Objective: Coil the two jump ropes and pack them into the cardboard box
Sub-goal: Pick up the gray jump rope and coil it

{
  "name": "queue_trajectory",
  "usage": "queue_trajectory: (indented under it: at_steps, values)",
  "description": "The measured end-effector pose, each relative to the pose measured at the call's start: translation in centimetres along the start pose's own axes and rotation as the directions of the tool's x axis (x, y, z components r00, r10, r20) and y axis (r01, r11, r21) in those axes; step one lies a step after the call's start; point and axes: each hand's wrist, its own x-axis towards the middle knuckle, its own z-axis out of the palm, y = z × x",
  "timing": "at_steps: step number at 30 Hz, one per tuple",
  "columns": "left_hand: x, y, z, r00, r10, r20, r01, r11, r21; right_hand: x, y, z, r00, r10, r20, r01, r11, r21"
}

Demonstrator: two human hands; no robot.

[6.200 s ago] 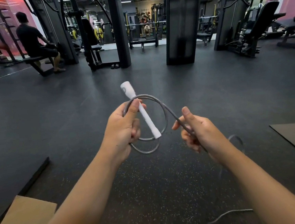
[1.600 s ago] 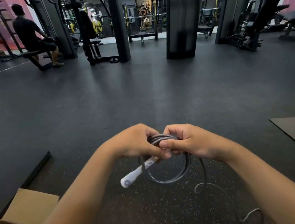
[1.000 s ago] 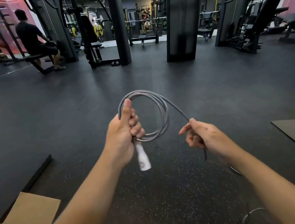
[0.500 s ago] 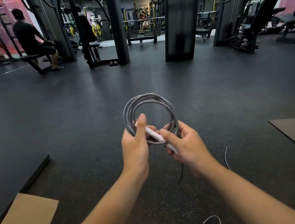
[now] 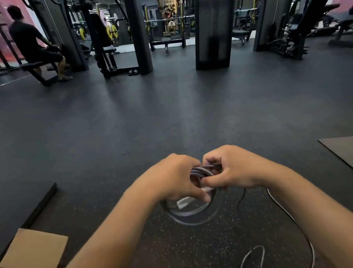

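Observation:
A grey jump rope (image 5: 191, 214) hangs as a coil of several loops below my hands, low in the middle of the view. My left hand (image 5: 175, 178) and my right hand (image 5: 232, 167) meet at the top of the coil, both closed on its bunched strands. The rope's white handle (image 5: 184, 202) pokes out under my left hand, inside the loop. A loose tail of rope (image 5: 292, 220) runs from the hands down to the floor at the right and ends in a small curl (image 5: 252, 257). The open cardboard box (image 5: 32, 253) stands at the bottom left corner.
Dark speckled rubber floor (image 5: 170, 123) stretches ahead. A raised black mat edge (image 5: 41, 205) lies at the left and a brown mat (image 5: 352, 157) at the right. Gym machines and pillars stand far back, and a person sits on a bench (image 5: 33, 48) at the far left.
Both hands have dropped lower and turned palms down, and the coil, held upright above them before, now hangs beneath them. The handle has swung to point down-left.

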Motion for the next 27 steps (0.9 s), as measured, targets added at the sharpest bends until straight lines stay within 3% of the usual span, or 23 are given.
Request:
queue_trajectory:
  at_steps: [5,8,10,12,14,16,19,23,27]
  values:
    - [0.6,-0.8,1.1,1.000,0.000,0.009,0.003,0.952,-0.306,-0.7,-0.1,-0.6,1.000,0.028,-0.006,-0.027,0.997,0.066]
    - [0.5,-1.6,0.8,0.999,0.034,0.027,-0.020,0.912,-0.410,-0.7,-0.9,-1.5,0.976,0.166,-0.139,-0.135,0.969,0.209]
    - [0.1,-1.8,0.4,0.999,0.050,-0.012,-0.049,0.832,-0.553,-0.8,-0.3,-2.2,0.915,0.297,-0.272,-0.178,0.904,0.389]
    - [-0.4,-1.8,0.2,0.994,0.008,-0.110,-0.089,0.651,-0.754,-1.2,1.0,-2.5,0.872,0.372,-0.318,-0.204,0.867,0.455]
    - [-0.2,-2.0,0.4,0.976,-0.110,-0.187,-0.125,0.423,-0.897,-1.4,1.9,-1.9,0.888,0.395,-0.234,-0.216,0.808,0.548]
    - [0.4,-1.5,1.2,0.944,-0.248,-0.217,-0.161,0.227,-0.960,-0.9,1.8,-0.6,0.931,0.336,-0.143,-0.168,0.742,0.649]
    - [1.1,-0.1,2.8,0.877,-0.449,-0.170,-0.188,0.004,-0.982,-0.5,-0.3,1.9,0.971,0.186,-0.153,-0.024,0.707,0.707]
    - [1.3,0.1,3.6,0.808,-0.562,-0.176,-0.190,0.034,-0.981,-0.3,-1.6,3.9,0.956,0.133,-0.261,0.121,0.633,0.765]
    - [1.1,-0.7,3.4,0.798,-0.580,-0.164,-0.166,0.051,-0.985,0.1,-1.5,3.5,0.969,0.155,-0.190,0.046,0.647,0.761]
